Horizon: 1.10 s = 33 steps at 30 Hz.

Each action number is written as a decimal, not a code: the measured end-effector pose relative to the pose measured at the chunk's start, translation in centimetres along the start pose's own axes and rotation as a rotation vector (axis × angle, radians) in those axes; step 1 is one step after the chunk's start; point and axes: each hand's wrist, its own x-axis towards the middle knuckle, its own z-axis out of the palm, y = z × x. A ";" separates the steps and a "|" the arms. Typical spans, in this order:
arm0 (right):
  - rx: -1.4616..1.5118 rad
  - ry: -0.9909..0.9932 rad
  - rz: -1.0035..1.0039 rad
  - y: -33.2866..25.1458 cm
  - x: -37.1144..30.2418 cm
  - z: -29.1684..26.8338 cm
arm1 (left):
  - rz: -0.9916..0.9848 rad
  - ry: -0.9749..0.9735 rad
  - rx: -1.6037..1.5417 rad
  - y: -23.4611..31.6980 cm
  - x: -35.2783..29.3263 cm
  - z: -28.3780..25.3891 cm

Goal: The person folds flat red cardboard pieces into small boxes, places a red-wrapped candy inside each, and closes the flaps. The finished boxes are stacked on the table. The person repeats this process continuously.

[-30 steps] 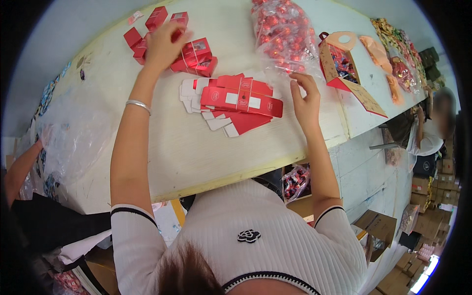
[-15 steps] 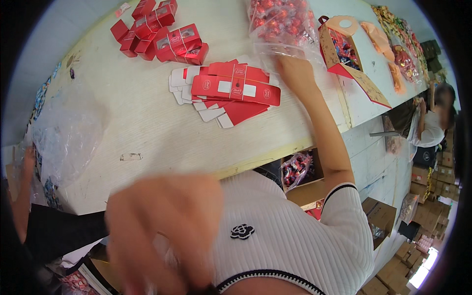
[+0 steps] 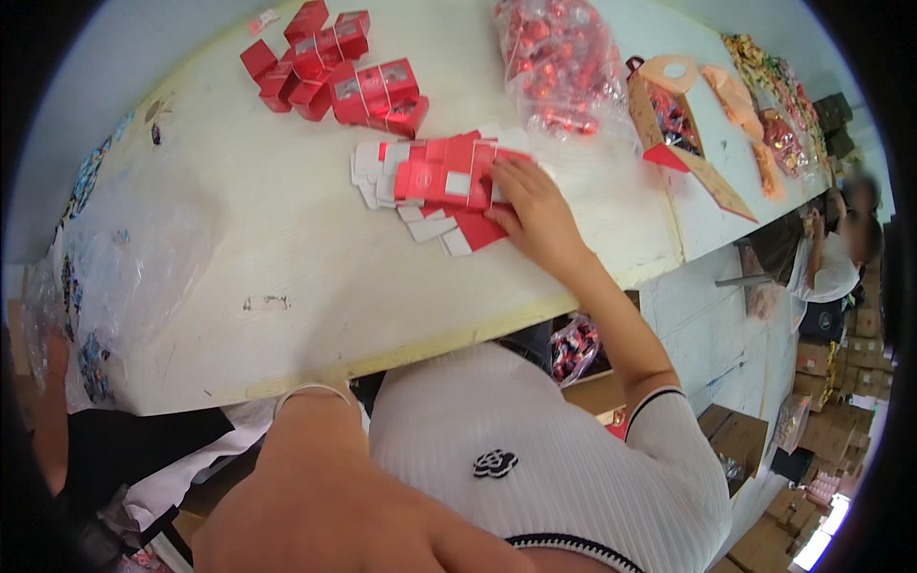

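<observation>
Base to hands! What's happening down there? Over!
Right fingers on flat red cartons. Left hand near camera, fingers out of frame. Red boxes farther back, left.

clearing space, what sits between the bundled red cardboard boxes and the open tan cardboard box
In the head view, a clear plastic bag of shiny red balls lies between them, with bare tabletop on its left.

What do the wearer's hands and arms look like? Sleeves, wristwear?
Both hands, left and right, are gloveless. Thin, pale bangle on the left wrist; none visible on the right. Right sleeve: short, white, ribbed, dark-trimmed cuff. Left sleeve hidden.
</observation>
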 end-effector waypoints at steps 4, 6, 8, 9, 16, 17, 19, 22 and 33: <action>0.348 -0.198 0.207 -0.2 -0.4 -3.2 | 0.138 -0.776 -0.454 -4.1 3.1 -5.9; 0.378 -0.201 0.216 -0.1 -0.7 -3.7 | 0.012 -0.861 -0.356 -5.4 4.0 -8.4; 0.177 -0.111 0.065 -0.3 -0.2 -2.9 | 0.166 -0.688 -0.273 -9.6 3.2 -11.8; 0.089 -0.095 0.043 -0.5 -0.7 -2.5 | -0.113 -0.342 0.041 -8.7 2.6 -11.2; 0.155 -0.062 0.048 -0.3 -1.5 -2.2 | -0.244 -0.133 0.118 -12.8 1.2 -15.3; 0.162 -0.053 0.055 -0.1 -1.3 -2.3 | -0.268 -0.133 0.139 -13.0 1.1 -15.6; 0.173 0.003 0.105 -0.1 -1.1 -2.2 | -0.355 -0.104 0.268 -13.4 1.2 -15.6; 0.184 0.093 0.170 -0.1 -0.5 -1.7 | -0.402 -0.068 0.376 -14.1 1.8 -15.5; 0.157 0.267 -0.059 -2.0 -2.0 1.2 | -0.356 0.273 0.303 -17.9 4.1 -11.9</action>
